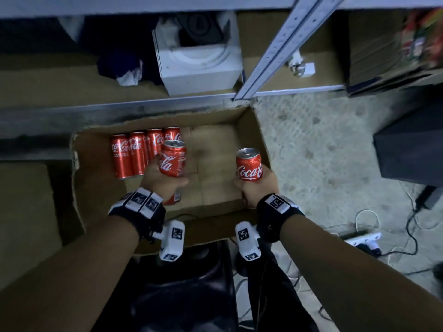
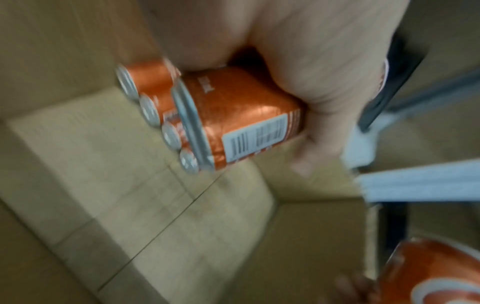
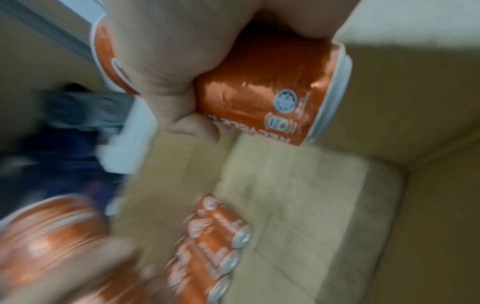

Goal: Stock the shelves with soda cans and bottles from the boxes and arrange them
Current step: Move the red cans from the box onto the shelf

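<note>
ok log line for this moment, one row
left hand: grips cola can | right hand: grips second cola can | cardboard box: four cans remain | both cans above box

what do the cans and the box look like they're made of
Cans: likely aluminium, with glossy red printed sides and bare silvery tops. Box: matte brown corrugated cardboard, judging by its torn, ragged rim and creased floor.
</note>
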